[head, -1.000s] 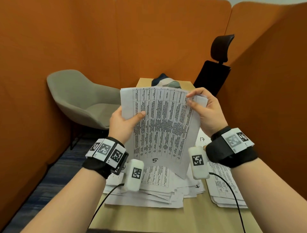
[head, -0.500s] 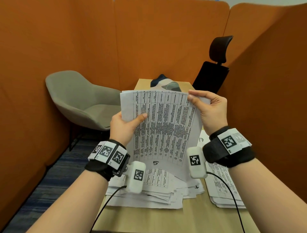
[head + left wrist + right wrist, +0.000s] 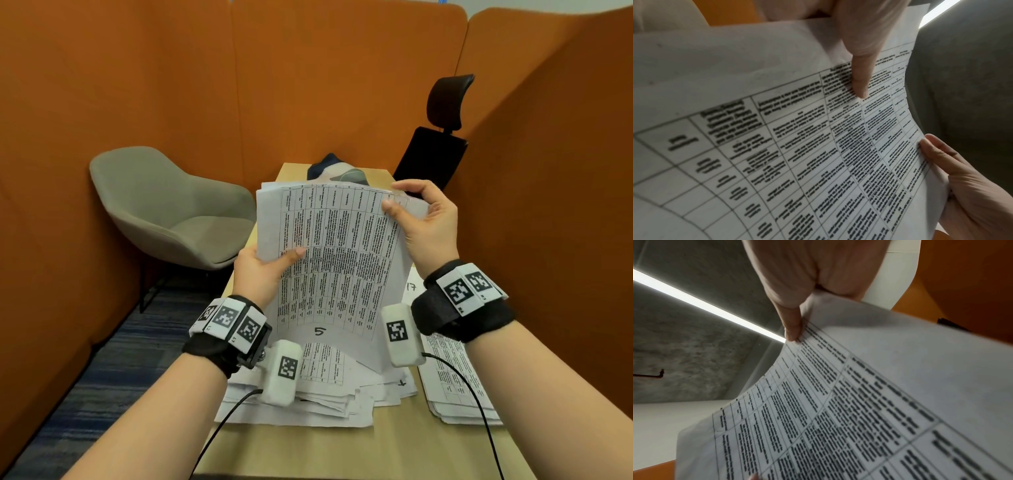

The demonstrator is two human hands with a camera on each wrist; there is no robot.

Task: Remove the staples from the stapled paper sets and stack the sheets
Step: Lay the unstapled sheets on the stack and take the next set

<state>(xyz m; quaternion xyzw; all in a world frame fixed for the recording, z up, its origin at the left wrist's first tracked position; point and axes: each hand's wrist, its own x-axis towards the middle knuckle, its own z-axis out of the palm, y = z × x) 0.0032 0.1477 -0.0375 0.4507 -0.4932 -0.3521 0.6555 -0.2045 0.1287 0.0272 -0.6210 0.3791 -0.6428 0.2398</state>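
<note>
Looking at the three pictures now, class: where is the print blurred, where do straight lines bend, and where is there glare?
Left wrist view: print on the paper set is soft and its table lines bow. Right wrist view: print is smeared, and the ceiling light strip glares white. Head view: sharpest, though the orange partition curves toward the edges.

Right hand at top centre, thumb pressed on the upper edge of a printed table sheet filling the lower right. Lit ceiling strip crosses upper left.
</note>
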